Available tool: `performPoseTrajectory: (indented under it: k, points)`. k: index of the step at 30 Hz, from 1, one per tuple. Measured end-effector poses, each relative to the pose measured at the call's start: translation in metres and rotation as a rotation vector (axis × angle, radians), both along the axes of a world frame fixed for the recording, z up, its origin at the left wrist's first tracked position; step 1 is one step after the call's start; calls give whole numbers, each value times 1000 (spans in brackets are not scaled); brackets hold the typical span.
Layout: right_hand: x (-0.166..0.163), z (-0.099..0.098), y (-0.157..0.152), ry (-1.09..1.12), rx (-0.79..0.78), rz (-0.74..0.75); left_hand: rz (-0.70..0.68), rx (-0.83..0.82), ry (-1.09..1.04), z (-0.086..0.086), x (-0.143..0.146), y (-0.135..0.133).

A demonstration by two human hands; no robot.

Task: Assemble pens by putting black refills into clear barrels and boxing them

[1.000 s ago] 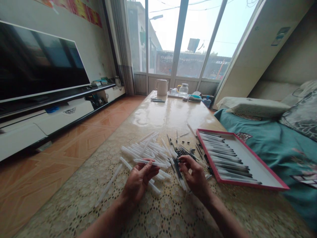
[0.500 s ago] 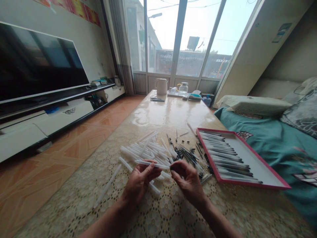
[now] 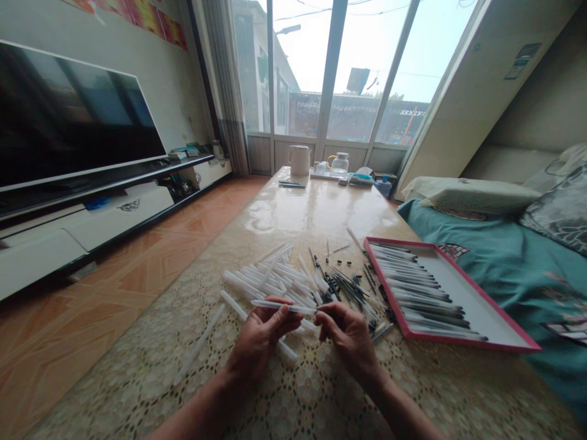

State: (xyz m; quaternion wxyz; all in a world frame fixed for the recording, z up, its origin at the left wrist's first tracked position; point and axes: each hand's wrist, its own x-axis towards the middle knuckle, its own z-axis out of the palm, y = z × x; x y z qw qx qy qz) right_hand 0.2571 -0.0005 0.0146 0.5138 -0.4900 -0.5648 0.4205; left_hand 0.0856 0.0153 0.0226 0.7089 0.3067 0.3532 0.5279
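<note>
Two-handed pose: left hand [image 3: 260, 333] around white tube [image 3: 302, 310], right hand [image 3: 346, 333] tight on its dark tip [image 3: 316, 311].

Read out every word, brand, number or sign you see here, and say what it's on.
Nothing is legible.
Label on the tall pale unit: too blurred to read.
Red and yellow wall posters: no readable characters.
Blue-green packet on the far end of the table: too small to tell.
White tube in the left hand: no lettering visible.
</note>
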Motion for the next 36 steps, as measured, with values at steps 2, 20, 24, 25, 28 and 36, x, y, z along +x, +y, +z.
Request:
performPoseTrajectory:
  k: [2, 20, 24, 25, 28, 36]
  points:
    - [1, -2, -1, -72, 28, 21, -20, 17, -1, -1, 0, 0]
    - [7, -1, -6, -411, 93, 79, -36, 36, 32, 0, -1, 2]
    - [8, 2, -6, -437, 122, 82, 11, 21, 32, 1, 0, 2]
    - [8, 3, -7, -441, 121, 88, 15, 17, 31, 1, -1, 2]
    - [8, 1, -6, -435, 99, 118, -8, 16, 31, 0, -1, 3]
    - [9, 0, -6, -464, 126, 127, -13, 26, 34, -4, -1, 4]
